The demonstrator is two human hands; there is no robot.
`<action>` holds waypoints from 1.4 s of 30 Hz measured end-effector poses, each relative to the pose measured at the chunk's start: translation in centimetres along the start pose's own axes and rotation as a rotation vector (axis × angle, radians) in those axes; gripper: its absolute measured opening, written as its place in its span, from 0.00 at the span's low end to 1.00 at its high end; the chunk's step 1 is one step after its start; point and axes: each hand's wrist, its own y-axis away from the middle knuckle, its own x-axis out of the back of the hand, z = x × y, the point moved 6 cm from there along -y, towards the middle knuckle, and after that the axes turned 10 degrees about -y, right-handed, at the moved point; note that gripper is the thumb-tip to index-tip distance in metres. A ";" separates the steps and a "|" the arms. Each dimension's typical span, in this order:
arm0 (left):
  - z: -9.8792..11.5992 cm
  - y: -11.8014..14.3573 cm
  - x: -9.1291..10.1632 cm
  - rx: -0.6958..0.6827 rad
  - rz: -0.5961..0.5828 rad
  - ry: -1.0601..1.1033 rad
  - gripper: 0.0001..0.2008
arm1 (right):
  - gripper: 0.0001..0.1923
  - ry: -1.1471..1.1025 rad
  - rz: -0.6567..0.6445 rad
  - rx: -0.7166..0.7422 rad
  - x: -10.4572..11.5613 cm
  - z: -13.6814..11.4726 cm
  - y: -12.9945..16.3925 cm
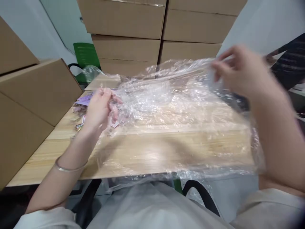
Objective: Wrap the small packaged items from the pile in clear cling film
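Observation:
A large sheet of clear plastic wrap is stretched above the wooden table. My left hand pinches its crumpled left edge, low over the table. My right hand is raised and blurred, gripping the sheet's upper right corner. The film drapes down past the table's near edge toward my lap. A thin bracelet sits on my left wrist.
Stacked cardboard boxes stand at the table's far side, more boxes along the left. Small purple cards and bits lie beside my left hand. A green chair is behind. Another person's dark sleeve shows at right.

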 end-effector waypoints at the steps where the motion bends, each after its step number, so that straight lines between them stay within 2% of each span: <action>1: -1.6 -0.9 -0.4 -0.028 0.003 -0.091 0.09 | 0.20 0.096 0.001 -0.013 -1.5 0.5 -0.7; 4: -7.0 -2.6 -1.5 -0.023 -0.026 -0.194 0.12 | 0.15 0.292 -0.158 0.010 -9.1 3.3 -1.3; 6: -9.6 -2.9 -1.9 -0.032 -0.067 -0.263 0.11 | 0.17 0.410 -0.180 -0.042 -13.5 6.1 -0.4; 8: -11.0 -2.9 -2.1 -0.056 -0.120 -0.340 0.10 | 0.19 0.430 -0.179 -0.067 -16.8 8.4 1.2; 10: -11.8 -3.1 -2.1 -0.085 -0.173 -0.419 0.08 | 0.20 0.432 -0.160 -0.101 -18.6 10.1 2.8; 14: -13.0 -4.1 -1.8 -0.118 -0.244 -0.571 0.08 | 0.22 0.429 -0.115 -0.166 -19.8 11.7 4.7; 17: -13.1 -4.5 -1.3 -0.117 -0.203 -0.681 0.16 | 0.23 0.435 -0.075 -0.159 -18.8 11.1 4.8; 19: -11.5 -3.8 -0.7 -0.154 -0.074 -0.816 0.25 | 0.25 0.453 0.025 -0.088 -17.2 9.4 4.6; 21: -8.4 -1.9 -0.5 -0.273 0.118 -0.998 0.30 | 0.27 0.442 0.133 0.022 -15.7 6.7 4.9; 22: -6.6 -0.6 -0.8 -0.366 0.197 -1.063 0.30 | 0.27 0.407 0.147 0.087 -15.5 5.2 5.3; 23: -5.2 0.9 -1.6 -0.456 0.217 -1.093 0.29 | 0.26 0.349 0.113 0.152 -15.8 3.7 5.9; 24: -4.1 2.4 -2.7 -0.557 0.171 -1.094 0.28 | 0.25 0.273 0.028 0.226 -16.6 2.3 6.7; 25: -3.6 4.0 -4.3 -0.670 0.044 -1.076 0.26 | 0.26 0.190 -0.102 0.307 -17.9 0.8 7.7; 26: -3.8 5.6 -6.1 -0.769 -0.153 -1.053 0.25 | 0.27 0.118 -0.248 0.373 -19.4 -0.3 8.9; 28: -6.0 8.6 -9.1 -0.851 -0.552 -1.045 0.24 | 0.31 0.025 -0.515 0.464 -22.4 -1.8 11.6; 30: -9.2 10.6 -10.6 -0.842 -0.824 -1.063 0.28 | 0.36 -0.007 -0.675 0.464 -24.7 -1.8 13.7; 33: -13.2 11.5 -10.2 -0.729 -0.994 -1.080 0.33 | 0.39 0.003 -0.716 0.390 -26.2 -0.4 15.2; 35: -14.0 11.4 -9.2 -0.707 -1.032 -1.046 0.32 | 0.38 0.017 -0.675 0.377 -26.5 0.2 15.5; 37: -13.4 10.6 -7.8 -0.741 -1.024 -0.980 0.27 | 0.38 0.022 -0.632 0.388 -26.5 0.5 15.7; 38: -12.8 9.6 -6.7 -0.752 -0.964 -0.950 0.23 | 0.39 0.024 -0.620 0.392 -26.4 0.5 15.7; 40: -11.3 6.2 -3.7 -0.738 -0.734 -0.916 0.16 | 0.39 0.030 -0.612 0.396 -26.5 0.5 15.8; 41: -10.6 3.8 -1.6 -0.695 -0.538 -0.931 0.13 | 0.39 0.033 -0.612 0.395 -26.5 0.4 15.8; 42: -10.3 1.3 0.5 -0.651 -0.392 -0.962 0.14 | 0.39 0.035 -0.614 0.394 -26.5 0.4 15.8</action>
